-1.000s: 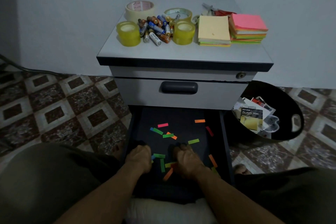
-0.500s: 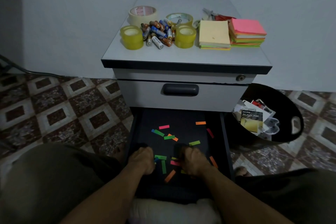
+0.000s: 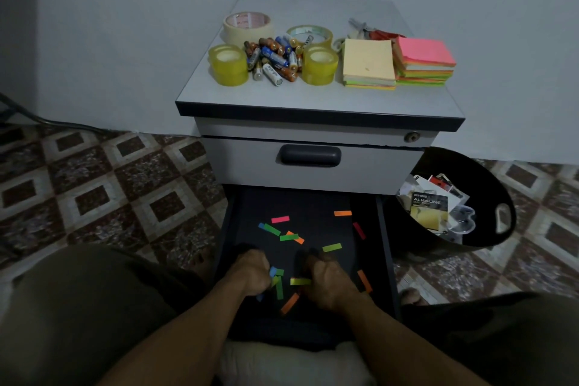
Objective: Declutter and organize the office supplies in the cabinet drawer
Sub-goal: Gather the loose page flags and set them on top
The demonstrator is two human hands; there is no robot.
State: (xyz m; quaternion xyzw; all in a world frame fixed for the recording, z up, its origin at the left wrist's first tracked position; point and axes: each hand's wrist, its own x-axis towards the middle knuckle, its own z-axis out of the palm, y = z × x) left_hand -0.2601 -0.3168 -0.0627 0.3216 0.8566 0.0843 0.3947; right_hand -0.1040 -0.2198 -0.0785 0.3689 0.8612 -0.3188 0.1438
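1 cam only: head-mounted, wide-angle. Looks fwd + down from above a seated person's lap. Forearms come in from the bottom edge. Left hand [image 3: 252, 273] and right hand [image 3: 329, 279] sit lower centre, inside the open bottom drawer [image 3: 384, 247]. Cabinet [image 3: 282, 97] is dead ahead at frame centre, front face approx square to cam, top seen from above. Tape rolls [image 3: 228, 69], batteries [image 3: 272, 56] and note pads [image 3: 368, 63] are upper centre. Wall [image 3: 125, 25] fills the top third, tiled floor [image 3: 94, 185] is mid-left + mid-right, black bin [image 3: 488, 185] at right edge. Close range: coloured strips [image 3: 332, 247] on the drawer floor are distinct, knees fill both bottom corners.
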